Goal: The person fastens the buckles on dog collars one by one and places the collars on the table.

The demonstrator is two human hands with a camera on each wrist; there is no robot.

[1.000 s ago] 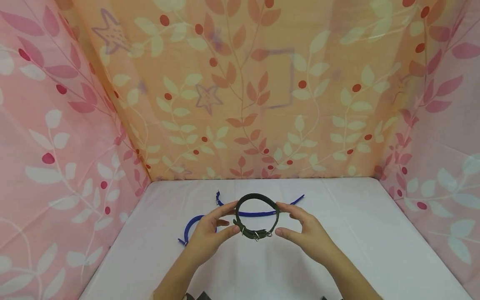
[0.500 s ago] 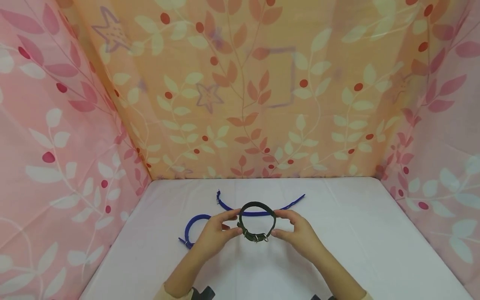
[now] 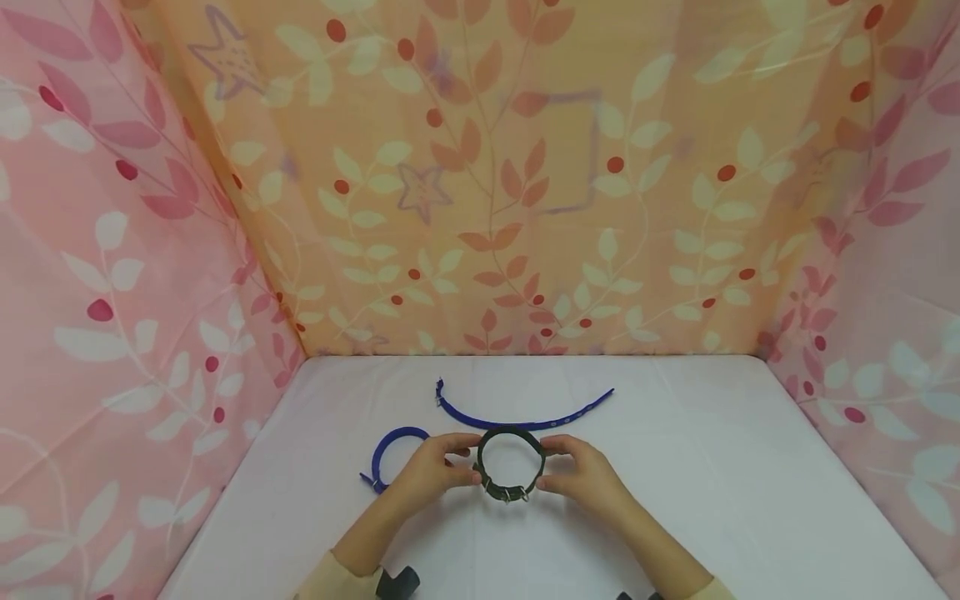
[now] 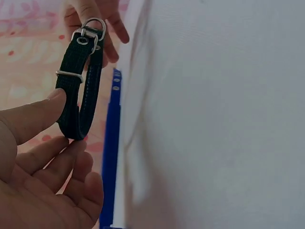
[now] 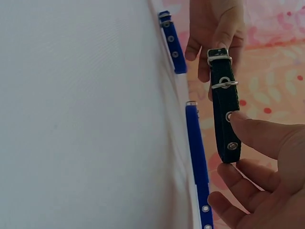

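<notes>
A dark green collar (image 3: 504, 494), buckled into a loop with metal buckle, ring and eyelets, is held upright above the white table. My left hand (image 3: 429, 472) pinches its left side between thumb and fingers. On the opposite side, my right hand (image 3: 588, 477) grips the band the same way. In the left wrist view the collar (image 4: 71, 67) shows its buckle and D-ring near the right hand (image 4: 86, 12). Eyelets line the collar (image 5: 224, 102) beside the right thumb in the right wrist view.
A blue collar (image 3: 517, 426) lies unbuckled in a shallow curve behind the hands. Another blue collar (image 3: 377, 454), closed into a loop, lies on the left, partly covered by the left hand. Patterned cloth walls (image 3: 487, 250) enclose the table (image 3: 712, 467) at the back and sides.
Both hands have lowered the green collar toward the table and nearer to me. It now covers less of the unbuckled blue collar. The grip stays on both sides.
</notes>
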